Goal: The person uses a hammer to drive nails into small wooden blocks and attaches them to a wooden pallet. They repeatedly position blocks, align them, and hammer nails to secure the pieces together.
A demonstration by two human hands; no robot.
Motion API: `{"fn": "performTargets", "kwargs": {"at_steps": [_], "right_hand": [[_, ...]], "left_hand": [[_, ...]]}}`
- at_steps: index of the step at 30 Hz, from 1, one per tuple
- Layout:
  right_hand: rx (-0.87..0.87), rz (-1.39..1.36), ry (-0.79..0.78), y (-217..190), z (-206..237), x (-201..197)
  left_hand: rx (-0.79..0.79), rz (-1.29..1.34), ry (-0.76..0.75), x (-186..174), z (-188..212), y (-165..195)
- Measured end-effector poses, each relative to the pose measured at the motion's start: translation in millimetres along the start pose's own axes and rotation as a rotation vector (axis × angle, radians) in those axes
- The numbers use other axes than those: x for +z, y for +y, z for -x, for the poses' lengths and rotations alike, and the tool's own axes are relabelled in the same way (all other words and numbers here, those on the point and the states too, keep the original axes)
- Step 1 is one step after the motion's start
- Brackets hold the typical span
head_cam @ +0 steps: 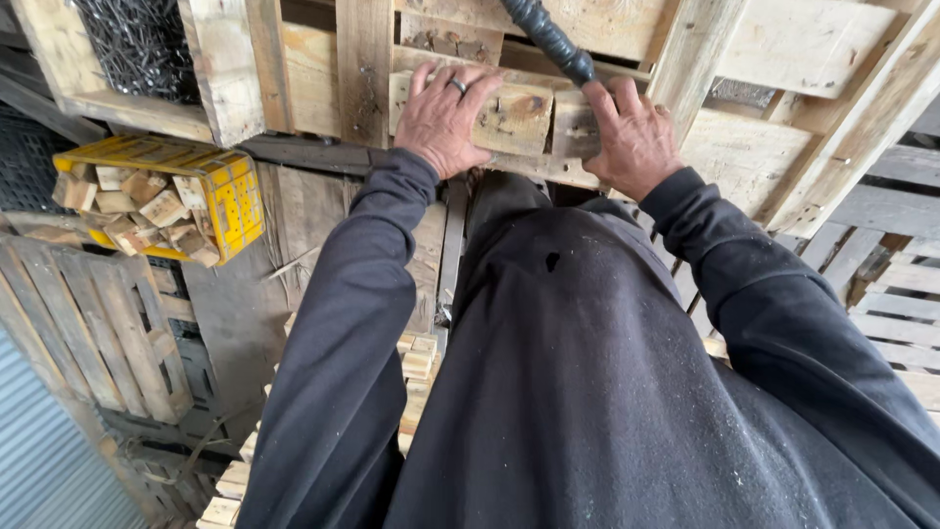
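Both hands are up on a pallet (783,59) that fills the top of the view, working at the same spot. Left hand (443,120) is spread flat, palm pressed on a short wood block (517,116) that sits against the pallet's boards, ring finger and all fingers splayed up over the top edge. Right hand (632,137) sits just beside it, fingers curled around the end of a black ribbed hose (548,37) that drops in from above; can't tell what's on the tip, the hand hides it.

The block looks like rough sawn softwood with nail heads and old holes showing, so I'd guess stiff, fairly light, splintery and not slippery at all. Best grip is flat on the face or around the edges, staying off the nails. The hose looks rubbery and bendy, easy to hold at that stiff end.

Off to the left there's a yellow crate (230,191) full of similar offcuts, and more stacked strips (416,358) lower down.
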State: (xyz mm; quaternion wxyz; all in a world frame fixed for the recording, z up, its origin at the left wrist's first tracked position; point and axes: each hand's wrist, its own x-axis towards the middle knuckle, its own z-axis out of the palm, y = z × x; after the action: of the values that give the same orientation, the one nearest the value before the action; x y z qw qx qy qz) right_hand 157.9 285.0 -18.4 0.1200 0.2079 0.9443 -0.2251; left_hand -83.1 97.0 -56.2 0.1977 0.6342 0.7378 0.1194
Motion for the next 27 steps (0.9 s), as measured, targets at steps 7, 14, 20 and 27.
{"fn": "performTargets", "kwargs": {"at_steps": [7,14,20,27], "right_hand": [[0.053,-0.034,0.077,-14,6,13],[-0.098,-0.130,0.307,-7,21,35],[0.125,-0.383,0.580,-60,91,72],[0.208,-0.222,0.208,-75,56,113]], "left_hand": [[-0.006,-0.011,-0.021,0,2,-4],[0.006,-0.104,-0.062,24,6,-12],[0.115,0.078,0.293,11,22,-11],[0.150,-0.074,0.124,21,-29,56]]}}
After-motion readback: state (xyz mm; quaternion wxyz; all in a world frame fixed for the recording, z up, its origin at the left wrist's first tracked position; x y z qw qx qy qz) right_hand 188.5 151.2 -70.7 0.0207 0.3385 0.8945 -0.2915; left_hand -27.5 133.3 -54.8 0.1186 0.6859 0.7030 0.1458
